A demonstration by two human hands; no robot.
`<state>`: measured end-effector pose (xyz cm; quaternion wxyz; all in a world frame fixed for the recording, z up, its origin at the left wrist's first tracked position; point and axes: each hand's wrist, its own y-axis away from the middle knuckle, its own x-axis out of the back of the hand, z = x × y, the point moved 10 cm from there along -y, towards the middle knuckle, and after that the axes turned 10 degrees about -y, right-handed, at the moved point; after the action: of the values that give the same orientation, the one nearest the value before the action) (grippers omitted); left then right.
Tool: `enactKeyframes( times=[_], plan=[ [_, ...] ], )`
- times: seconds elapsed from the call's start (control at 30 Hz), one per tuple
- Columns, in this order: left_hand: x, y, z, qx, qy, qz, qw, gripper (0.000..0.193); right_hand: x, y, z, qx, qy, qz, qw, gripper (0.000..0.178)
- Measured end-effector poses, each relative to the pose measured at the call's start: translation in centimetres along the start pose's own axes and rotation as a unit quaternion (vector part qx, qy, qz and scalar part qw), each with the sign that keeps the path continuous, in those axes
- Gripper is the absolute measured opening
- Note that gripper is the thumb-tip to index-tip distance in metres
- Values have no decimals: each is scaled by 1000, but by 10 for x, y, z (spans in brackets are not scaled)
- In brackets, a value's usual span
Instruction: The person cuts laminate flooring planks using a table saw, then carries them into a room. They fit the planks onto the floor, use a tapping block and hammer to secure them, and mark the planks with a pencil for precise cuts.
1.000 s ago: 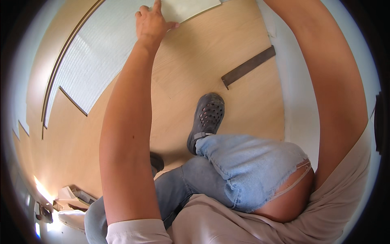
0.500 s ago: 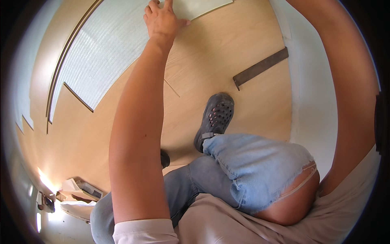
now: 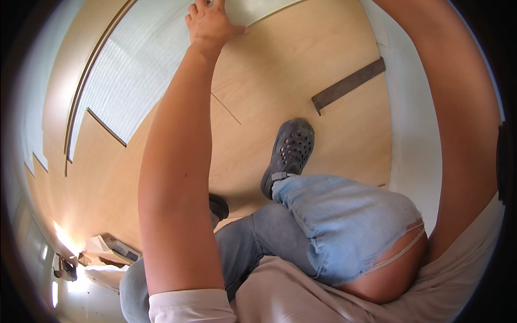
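Note:
My left hand (image 3: 209, 24) rests with spread fingers at the border between the wood-look floor planks (image 3: 264, 64) and the white ribbed underlay (image 3: 126, 70). Its thumb points right along the planks' edge, and the fingertips touch the top of the picture. Nothing shows in its grasp. My right arm (image 3: 458, 91) reaches up along the right side; its hand lies beyond the upper edge. Between the two arms, a dark metal pull bar (image 3: 349, 83) with a bent end lies flat on the planks, near the wall.
My dark clog (image 3: 291, 148) stands on the planks below the bar. A pale wall (image 3: 414, 113) borders the floor at right. Loose planks (image 3: 97, 59) with dark edges lie across the underlay at left. An opened cardboard box (image 3: 102, 247) sits at lower left.
My left hand and forearm have shifted slightly left in the picture. My right arm has also moved a little left, while the floor and pull bar appear slightly farther right.

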<state>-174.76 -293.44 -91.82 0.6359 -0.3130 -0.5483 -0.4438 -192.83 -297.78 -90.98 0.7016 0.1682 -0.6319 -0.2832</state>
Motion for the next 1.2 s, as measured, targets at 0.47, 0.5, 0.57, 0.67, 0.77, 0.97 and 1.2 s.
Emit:
enactKeyframes(
  times=[0.47, 0.5, 0.57, 0.67, 0.77, 0.97, 1.2],
  plan=[
    [-34, 23, -74, 26, -48, -71, 996, 99, 29, -36, -77, 92, 10, 73, 993, 23],
    [-36, 23, -75, 28, -48, -73, 996, 100, 20, -39, -87, 109, 62, 27, 992, 23],
    [-36, 23, -76, 29, -47, -73, 996, 100, 26, -39, -85, 106, 10, 44, 993, 25],
    [-34, 24, -78, 30, -45, -71, 996, 100, 32, -26, -78, 77, -48, 72, 993, 24],
    [-26, 22, -67, 14, -44, -69, 997, 101, 23, 8, -67, 63, -34, 99, 993, 22],
    [-45, 34, -85, 1, -67, -44, 997, 105, -118, 123, -83, -128, -474, 225, 842, 20],
    [-39, 45, -29, -29, -162, -57, 985, 90, -330, 420, -208, -488, -618, 240, 568, 29]
  ],
)
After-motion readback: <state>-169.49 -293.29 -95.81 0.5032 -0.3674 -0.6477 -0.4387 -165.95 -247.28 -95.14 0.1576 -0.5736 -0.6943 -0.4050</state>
